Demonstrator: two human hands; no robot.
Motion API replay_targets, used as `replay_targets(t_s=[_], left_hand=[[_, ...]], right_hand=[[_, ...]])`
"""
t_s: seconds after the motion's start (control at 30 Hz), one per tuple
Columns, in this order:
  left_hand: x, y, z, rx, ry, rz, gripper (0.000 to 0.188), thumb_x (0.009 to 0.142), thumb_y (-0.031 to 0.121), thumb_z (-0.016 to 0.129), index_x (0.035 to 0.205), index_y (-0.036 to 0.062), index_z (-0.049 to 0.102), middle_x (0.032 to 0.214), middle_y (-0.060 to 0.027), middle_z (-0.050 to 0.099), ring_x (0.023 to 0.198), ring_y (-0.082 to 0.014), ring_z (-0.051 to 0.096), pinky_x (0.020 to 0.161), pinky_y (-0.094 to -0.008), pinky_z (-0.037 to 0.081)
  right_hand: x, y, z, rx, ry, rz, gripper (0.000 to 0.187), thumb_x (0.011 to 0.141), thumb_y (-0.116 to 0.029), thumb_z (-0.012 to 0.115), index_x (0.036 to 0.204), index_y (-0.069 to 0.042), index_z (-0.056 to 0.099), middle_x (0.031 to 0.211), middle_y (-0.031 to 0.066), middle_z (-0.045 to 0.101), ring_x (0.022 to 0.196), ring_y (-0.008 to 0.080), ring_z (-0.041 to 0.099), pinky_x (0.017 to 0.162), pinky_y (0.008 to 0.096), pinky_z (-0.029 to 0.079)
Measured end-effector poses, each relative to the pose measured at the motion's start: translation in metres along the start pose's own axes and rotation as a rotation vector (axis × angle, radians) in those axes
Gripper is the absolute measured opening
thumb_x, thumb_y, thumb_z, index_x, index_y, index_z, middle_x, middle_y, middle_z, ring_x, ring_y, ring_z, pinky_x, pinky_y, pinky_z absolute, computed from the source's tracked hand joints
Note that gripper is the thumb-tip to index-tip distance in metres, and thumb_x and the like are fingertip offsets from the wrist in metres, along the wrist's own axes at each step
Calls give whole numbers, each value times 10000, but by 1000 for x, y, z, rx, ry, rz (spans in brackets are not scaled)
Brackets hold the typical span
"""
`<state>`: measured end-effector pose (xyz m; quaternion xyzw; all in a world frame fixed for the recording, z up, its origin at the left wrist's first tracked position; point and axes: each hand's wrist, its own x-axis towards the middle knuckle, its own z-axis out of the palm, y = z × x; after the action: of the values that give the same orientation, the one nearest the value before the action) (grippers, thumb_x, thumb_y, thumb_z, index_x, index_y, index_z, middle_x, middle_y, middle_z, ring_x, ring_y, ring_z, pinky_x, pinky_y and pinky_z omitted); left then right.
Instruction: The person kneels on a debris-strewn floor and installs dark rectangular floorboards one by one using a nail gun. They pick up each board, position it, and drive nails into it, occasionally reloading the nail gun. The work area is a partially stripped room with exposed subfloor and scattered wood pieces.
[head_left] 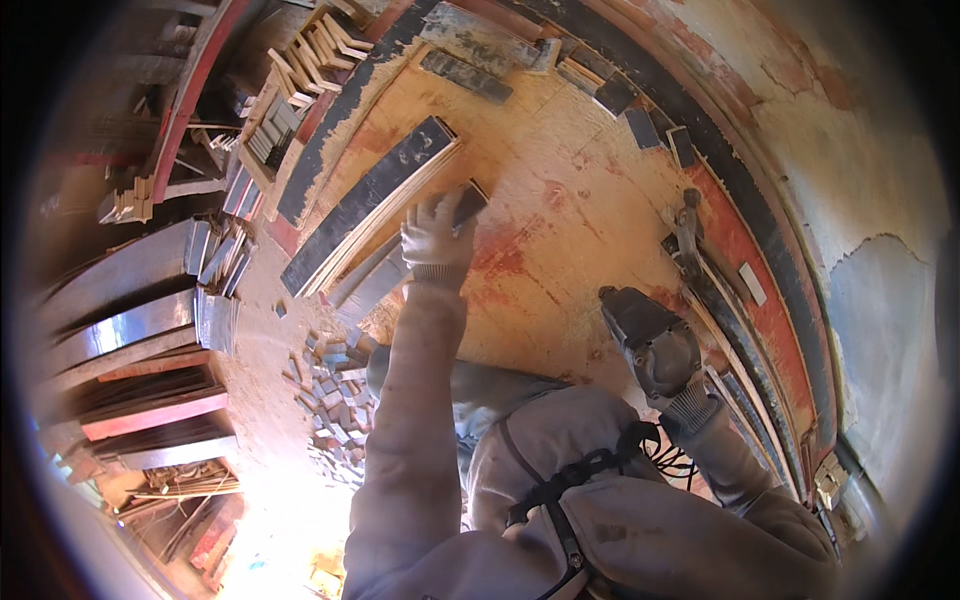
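Observation:
My left hand [436, 238], in a pale knit glove, is closed over a dark-faced board [372, 281] near its far end. The palm and part of the board's edge are hidden under the glove. Just left of it lies a short stack of long dark-faced boards [372, 200] with pale edges. On the right, my right hand [688, 393] is wrapped round a dark, dusty power tool [645, 332], held above the worktop; its exact kind is not clear.
A wide, worn wooden worktop [540, 270] has red stains. A hammer [688, 225] and long strips [735, 310] lie along its right side by the wall. Small blocks [335, 395] heap on the floor at left, beside stacked panels [130, 310]. Wooden frames [310, 50] stand far left.

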<state>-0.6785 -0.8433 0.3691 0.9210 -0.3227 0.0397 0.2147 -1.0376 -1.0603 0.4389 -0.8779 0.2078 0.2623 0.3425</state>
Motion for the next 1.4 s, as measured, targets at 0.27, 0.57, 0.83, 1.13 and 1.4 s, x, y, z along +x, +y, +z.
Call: replay_targets(t_s=[0.27, 0.57, 0.83, 1.13, 1.4], left_hand=[[-56, 46, 16, 50, -31, 121, 570, 704, 226, 920, 1245, 177, 746, 1106, -51, 736, 990, -307, 685, 849, -471, 551], [-57, 34, 14, -83, -190, -15, 615, 686, 198, 936, 1269, 141, 749, 1254, -79, 738, 1141, -334, 681, 1013, -454, 560], [-65, 38, 22, -172, -136, -125, 638, 658, 185, 954, 1262, 130, 758, 1267, -97, 723, 1185, -333, 656, 1049, -465, 539], [-65, 45, 24, -180, -104, -221, 577, 644, 171, 941, 1197, 109, 790, 1245, -110, 736, 1193, -342, 654, 1063, -460, 530], [-64, 45, 30, -153, -99, -262, 549, 640, 191, 950, 1164, 104, 811, 1183, -114, 761, 1166, -330, 672, 1034, -435, 553]], right_hand=[[-9, 28, 60, 688, 257, 59, 636, 956, -496, 646, 1494, -165, 570, 1436, 72, 661, 1324, 252, 629, 1084, 424, 536], [-11, 53, 57, -73, -18, 72, 817, 897, -624, 686, 1557, -180, 495, 1547, 109, 559, 1420, 278, 547, 1144, 436, 491], [-11, 41, 54, 81, 25, -16, 525, 1097, -299, 508, 1546, -32, 459, 1535, 129, 543, 1400, 229, 540, 1210, 351, 422], [-18, 47, 54, 184, -171, 82, 881, 965, -589, 604, 1654, -141, 284, 1674, 132, 367, 1542, 258, 360, 1273, 420, 319], [0, 1, 7, -203, -27, -222, 856, 957, -526, 684, 1640, -151, 330, 1620, 142, 439, 1517, 315, 416, 1255, 473, 349]])
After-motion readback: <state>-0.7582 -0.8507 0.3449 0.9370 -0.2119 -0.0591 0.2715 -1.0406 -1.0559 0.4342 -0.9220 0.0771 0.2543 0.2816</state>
